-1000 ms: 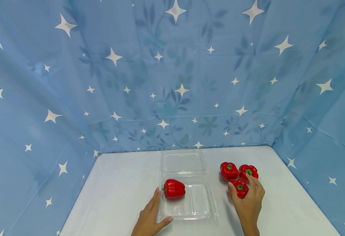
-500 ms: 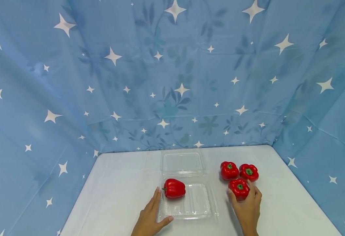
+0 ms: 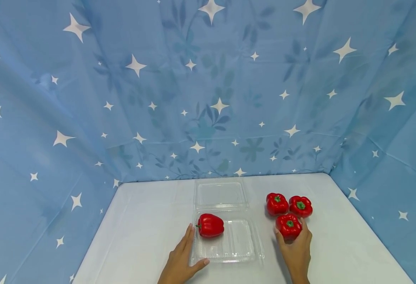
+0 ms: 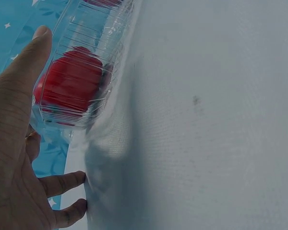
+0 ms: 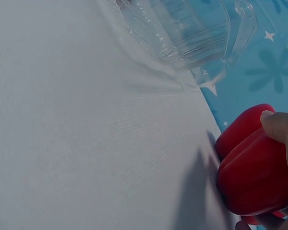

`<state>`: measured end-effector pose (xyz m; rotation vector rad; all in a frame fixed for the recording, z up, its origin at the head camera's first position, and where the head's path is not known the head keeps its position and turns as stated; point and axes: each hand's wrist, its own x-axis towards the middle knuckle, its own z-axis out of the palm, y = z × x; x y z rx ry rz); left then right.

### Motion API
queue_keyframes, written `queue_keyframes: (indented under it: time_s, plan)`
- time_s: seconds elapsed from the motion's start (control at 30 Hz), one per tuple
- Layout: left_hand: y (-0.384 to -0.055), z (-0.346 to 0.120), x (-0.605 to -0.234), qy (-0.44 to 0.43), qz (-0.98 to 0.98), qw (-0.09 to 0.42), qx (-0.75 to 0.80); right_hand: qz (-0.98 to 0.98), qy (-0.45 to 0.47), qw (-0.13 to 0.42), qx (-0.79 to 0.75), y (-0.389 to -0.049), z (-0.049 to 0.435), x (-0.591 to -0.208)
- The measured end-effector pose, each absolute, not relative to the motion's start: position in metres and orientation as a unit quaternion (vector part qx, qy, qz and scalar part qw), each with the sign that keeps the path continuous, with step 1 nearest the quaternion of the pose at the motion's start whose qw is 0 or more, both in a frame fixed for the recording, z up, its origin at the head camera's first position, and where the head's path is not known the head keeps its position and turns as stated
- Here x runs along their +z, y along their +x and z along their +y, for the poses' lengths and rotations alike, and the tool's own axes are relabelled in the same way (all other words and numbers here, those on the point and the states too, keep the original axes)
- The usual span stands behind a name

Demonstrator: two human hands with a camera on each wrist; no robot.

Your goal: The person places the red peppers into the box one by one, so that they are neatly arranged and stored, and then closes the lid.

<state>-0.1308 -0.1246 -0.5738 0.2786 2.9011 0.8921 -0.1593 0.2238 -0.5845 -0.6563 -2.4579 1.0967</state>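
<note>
A clear plastic clamshell container (image 3: 241,238) lies with its lid (image 3: 219,194) folded back. One red bell pepper (image 3: 210,225) rests on its side in the left part of the base, its green stem pointing left. My left hand (image 3: 180,256) is at the container's left edge, fingers extended and thumb spread along the front. On the right, my right hand (image 3: 296,252) holds the nearest of three red peppers, the front pepper (image 3: 288,225), with thumb on the left and fingers on the right. The right wrist view shows the thumb against this gripped pepper (image 5: 254,172).
Just behind the held pepper stand two more, a back-left pepper (image 3: 277,204) and a back-right pepper (image 3: 300,206), stems up. All rest on a white-covered table (image 3: 144,221). A blue star-patterned curtain (image 3: 179,90) encloses the back and sides.
My right hand has come down and back from above the right-hand peppers and closed around the front one. The left hand and container have stayed in place.
</note>
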Motion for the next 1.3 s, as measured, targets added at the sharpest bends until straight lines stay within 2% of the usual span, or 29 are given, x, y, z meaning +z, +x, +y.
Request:
queue_keyframes:
  time_s: [0.6,0.97,1.3]
  plan:
    - [-0.132,-0.125,-0.574,0.085,0.949,0.046,0.299,-0.847,-0.248,0.158,0.442,-0.156,0.223,-0.581]
    - [-0.13,-0.123,-0.576,0.076,0.949,0.062,0.299,-0.836,-0.189,0.221,0.465,-0.153,0.217,-0.577]
    - [-0.131,-0.125,-0.575,0.088,0.948,0.049,0.3,-0.833,-0.141,0.282,0.455,-0.153,0.213,-0.571]
